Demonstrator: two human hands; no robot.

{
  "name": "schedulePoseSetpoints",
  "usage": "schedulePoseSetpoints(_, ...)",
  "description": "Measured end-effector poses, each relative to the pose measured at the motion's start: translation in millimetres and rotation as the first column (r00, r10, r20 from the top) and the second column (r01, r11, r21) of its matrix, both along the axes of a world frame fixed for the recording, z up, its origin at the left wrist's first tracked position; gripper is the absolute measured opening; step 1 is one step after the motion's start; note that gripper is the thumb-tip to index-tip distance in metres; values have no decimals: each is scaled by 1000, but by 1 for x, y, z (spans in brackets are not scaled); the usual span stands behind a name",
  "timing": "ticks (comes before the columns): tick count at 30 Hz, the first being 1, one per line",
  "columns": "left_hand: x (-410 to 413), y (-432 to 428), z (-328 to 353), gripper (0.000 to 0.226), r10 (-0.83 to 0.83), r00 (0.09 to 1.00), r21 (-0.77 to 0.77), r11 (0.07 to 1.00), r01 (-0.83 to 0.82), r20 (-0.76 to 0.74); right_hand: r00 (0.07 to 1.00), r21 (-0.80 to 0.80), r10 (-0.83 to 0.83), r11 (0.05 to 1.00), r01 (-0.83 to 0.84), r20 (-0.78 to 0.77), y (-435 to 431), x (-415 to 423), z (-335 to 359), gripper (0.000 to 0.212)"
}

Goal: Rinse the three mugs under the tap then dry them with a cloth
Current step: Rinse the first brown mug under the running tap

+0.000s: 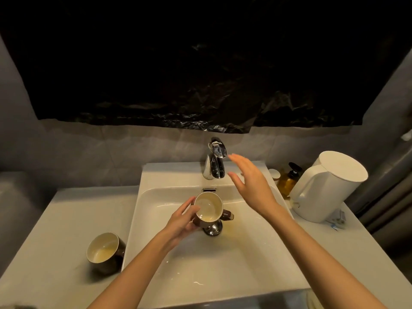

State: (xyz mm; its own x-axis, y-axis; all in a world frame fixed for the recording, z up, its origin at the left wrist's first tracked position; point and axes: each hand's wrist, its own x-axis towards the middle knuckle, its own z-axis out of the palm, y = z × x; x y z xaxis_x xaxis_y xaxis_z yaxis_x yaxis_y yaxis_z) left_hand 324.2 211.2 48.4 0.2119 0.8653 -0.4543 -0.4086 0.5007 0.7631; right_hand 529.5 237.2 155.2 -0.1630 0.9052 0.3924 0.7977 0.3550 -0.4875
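Gripping the brown mug (208,208) in the left hand (180,221), below the tap (211,166). Holding the right hand (249,181) open, fingers straight, just right of the tap, nearer the lever (218,147).

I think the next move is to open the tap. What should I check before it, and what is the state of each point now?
1. Left hand grips the held mug: ok.
2. Held mug is above the sink, in front of the tap: ok.
3. Right hand is open beside the tap lever: ok.
4. Water runs: not ok, no stream shows.
5. Second mug stands on the counter: ok.
6. Third mug and cloth ready: cannot tell, neither is in view.
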Motion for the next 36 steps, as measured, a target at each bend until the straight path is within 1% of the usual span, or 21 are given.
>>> schedulePoseSetpoints(3, 7, 12, -2, 46, 8, 1000, -9, 1000, -8, 3, 991, 33, 98, 994, -101, 86, 31, -13, 12, 56)
schedulePoseSetpoints(6, 14, 22, 5, 42, 4, 1000, 2, 1000, -4, 7, 963, 112, 163, 975, -190, 215, 53, -16, 6, 54)
schedulePoseSetpoints(7, 16, 25, 7, 41, 4, 1000, 3, 1000, -4, 15, 946, 141, 167, 967, -212, 276, 58, -15, 3, 58)
schedulePoseSetpoints(9, 16, 28, 10, 37, 2, 1000, -6, 1000, -2, 21, 915, 160, 159, 959, -232, 370, 63, -14, -1, 74)
schedulePoseSetpoints(11, 17, 31, 12, 31, -12, 1000, -22, 1000, 12, 16, 908, 157, 148, 962, -224, 393, 64, -15, -1, 83)
schedulePoseSetpoints(14, 18, 36, 15, 27, -54, 998, -15, 998, 54, 30, 918, 177, 127, 962, -205, 376, 64, -19, -2, 83)
schedulePoseSetpoints(18, 25, 39, 17, 31, -90, 994, 20, 996, 89, 63, 934, 203, 95, 964, -173, 344, 68, -24, 9, 73)
schedulePoseSetpoints(22, 26, 40, 16, 41, -80, 996, 22, 997, 79, 43, 934, 172, 110, 969, -176, 340, 67, -25, 17, 66)
schedulePoseSetpoints(26, 25, 41, 15, 43, -56, 998, 11, 998, 56, 36, 945, 133, 103, 980, -151, 312, 68, -30, 17, 60)
schedulePoseSetpoints(29, 23, 41, 13, 43, -68, 997, 28, 997, 68, 20, 948, 114, 114, 981, -154, 298, 71, -26, 21, 56)
schedulePoseSetpoints(31, 22, 42, 11, 43, -75, 997, 31, 997, 75, -4, 962, 97, 154, 979, -180, 226, 67, -24, 21, 51)
schedulePoseSetpoints(33, 20, 44, 10, 51, -78, 996, 20, 997, 79, -51, 979, 87, 178, 979, -187, 101, 55, -22, 15, 51)
schedulePoseSetpoints(35, 15, 46, 9, 59, -94, 990, 32, 995, 98, -108, 994, 153, 91, 985, -81, -58, 35, -13, -1, 46)
schedulePoseSetpoints(36, 13, 47, 10, 56, -105, 985, 42, 993, 111, -136, 995, 211, 38, 977, -18, -90, 24, -4, -12, 40)
